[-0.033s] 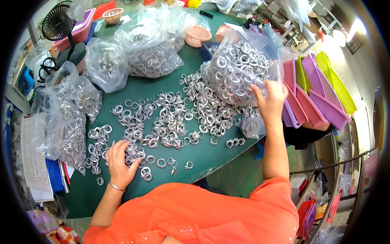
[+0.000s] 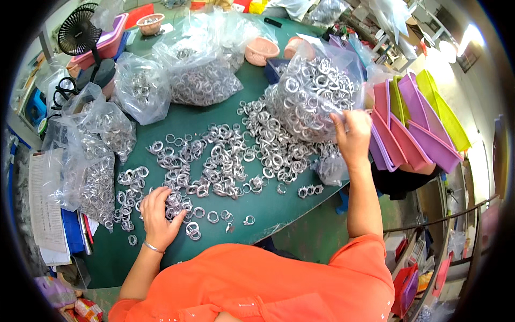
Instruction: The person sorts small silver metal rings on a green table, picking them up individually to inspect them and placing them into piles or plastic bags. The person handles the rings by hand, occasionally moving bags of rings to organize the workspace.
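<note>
Over the green bench [image 2: 274,206], the right hand [image 2: 354,134], slightly lowered, pinches the bag [image 2: 316,91]; left hand [image 2: 160,219] touches rings [image 2: 177,202], grip unclear.

Bright overall; lamp [image 2: 472,36] glares upper right; rim bowed, corners black.

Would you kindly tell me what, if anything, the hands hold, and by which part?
The right hand seems to pinch the bag of rings by its right side; whether the left hand grips loose rings cannot be told.
</note>
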`<state>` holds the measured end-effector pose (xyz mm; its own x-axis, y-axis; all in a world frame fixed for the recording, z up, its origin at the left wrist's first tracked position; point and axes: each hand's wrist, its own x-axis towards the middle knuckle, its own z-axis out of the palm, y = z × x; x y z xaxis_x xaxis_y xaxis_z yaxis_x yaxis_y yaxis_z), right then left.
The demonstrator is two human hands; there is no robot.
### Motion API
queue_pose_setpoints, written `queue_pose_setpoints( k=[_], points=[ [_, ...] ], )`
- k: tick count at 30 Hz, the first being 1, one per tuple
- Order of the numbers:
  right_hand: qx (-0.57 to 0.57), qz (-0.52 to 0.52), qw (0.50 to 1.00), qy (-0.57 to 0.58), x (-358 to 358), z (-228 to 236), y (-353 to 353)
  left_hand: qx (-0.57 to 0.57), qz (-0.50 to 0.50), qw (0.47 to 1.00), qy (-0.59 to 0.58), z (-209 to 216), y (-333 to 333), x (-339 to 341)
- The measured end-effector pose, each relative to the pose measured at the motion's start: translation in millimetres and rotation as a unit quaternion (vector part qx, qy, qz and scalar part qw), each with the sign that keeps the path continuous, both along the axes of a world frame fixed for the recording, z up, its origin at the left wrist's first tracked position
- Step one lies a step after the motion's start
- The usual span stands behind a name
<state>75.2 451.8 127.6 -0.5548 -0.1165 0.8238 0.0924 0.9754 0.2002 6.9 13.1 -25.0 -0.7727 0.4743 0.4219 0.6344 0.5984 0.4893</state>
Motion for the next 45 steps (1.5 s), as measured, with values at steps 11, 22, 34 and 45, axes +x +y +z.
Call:
queue_pose_setpoints(
  k=[11,22,34,45],
  points=[
    [-0.039,-0.020,0.996,0.082,-82.3,25.9,45.5,-0.003,0.015,1.000,0.006,-1.8,1.1,-0.6],
    [-0.157,-0.091,0.966,0.184,-146.4,19.5,114.0,-0.028,-0.013,0.997,0.068,38.9,11.3,-16.7],
    [-0.200,-0.098,0.967,0.127,-148.5,29.3,104.6,-0.120,-0.231,0.946,-0.191,30.7,313.8,-191.1],
    [-0.249,-0.073,0.960,0.103,-140.0,33.1,99.3,-0.231,-0.337,0.897,-0.170,30.2,310.3,-202.3]
  ],
)
